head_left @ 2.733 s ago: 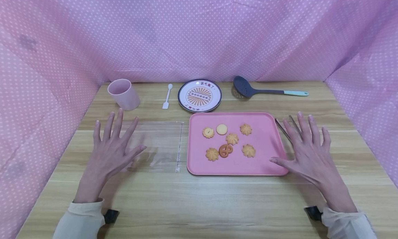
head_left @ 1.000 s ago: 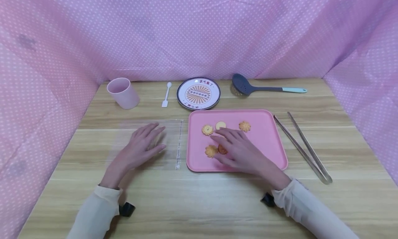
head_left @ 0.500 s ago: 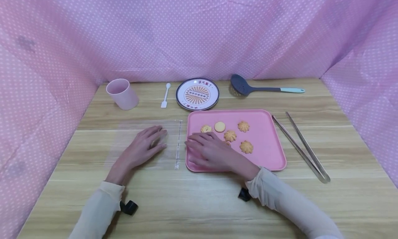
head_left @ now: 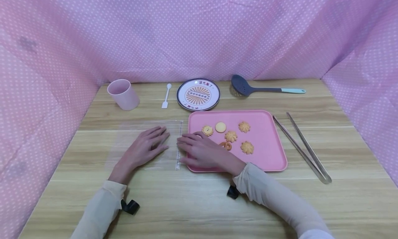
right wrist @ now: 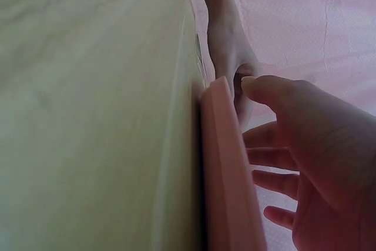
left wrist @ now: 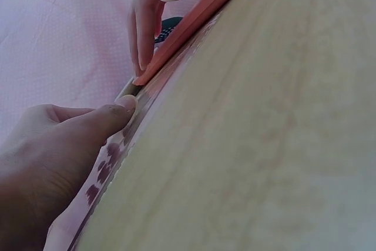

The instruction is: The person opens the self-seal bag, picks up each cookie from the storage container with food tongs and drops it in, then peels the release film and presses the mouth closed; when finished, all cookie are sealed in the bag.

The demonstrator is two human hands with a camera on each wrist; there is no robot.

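Clear bag (head_left: 146, 142) under flat left hand (head_left: 145, 148); right hand (head_left: 202, 152) open; plate (head_left: 198, 94) writing unreadable.

clear glossy plastic bag (head_left: 149, 142), matt pink tray (head_left: 267, 156), wood-grain table (head_left: 199, 197)

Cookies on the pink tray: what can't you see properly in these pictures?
- One cookie: head view, partly covered by the right hand; whether that hand holds anything is hidden too.
- Clear bag: head view, see-through, so its edges under the left hand are hard to trace.
- Writing on the plate: head view, too small to read.
- Tray: right wrist view, only its edge shows; the cookies are out of sight.
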